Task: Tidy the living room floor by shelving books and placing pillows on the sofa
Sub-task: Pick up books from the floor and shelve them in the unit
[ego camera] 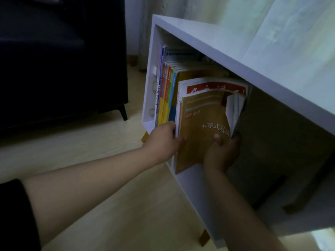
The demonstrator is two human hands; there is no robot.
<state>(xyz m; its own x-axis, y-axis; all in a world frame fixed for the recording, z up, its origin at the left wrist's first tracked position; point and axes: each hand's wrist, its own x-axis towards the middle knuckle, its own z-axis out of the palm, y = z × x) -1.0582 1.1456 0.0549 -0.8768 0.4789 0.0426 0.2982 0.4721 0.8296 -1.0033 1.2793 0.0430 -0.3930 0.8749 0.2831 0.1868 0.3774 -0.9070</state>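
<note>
A yellow-brown book (201,124) with white characters leans inside the white shelf unit (235,57), in front of a red-and-white book (213,86). My right hand (222,153) is shut on the yellow-brown book's lower right corner, thumb on the cover. At the stack's left edge, my left hand (164,140) presses its fingers against the books. A row of upright books (166,91) with coloured spines fills the shelf's left side. No pillows are in view.
A dark sofa (59,60) on short legs stands to the left. Light wood floor (112,205) lies between it and the shelf. A pale curtain (199,9) hangs behind. The shelf's right half is dark.
</note>
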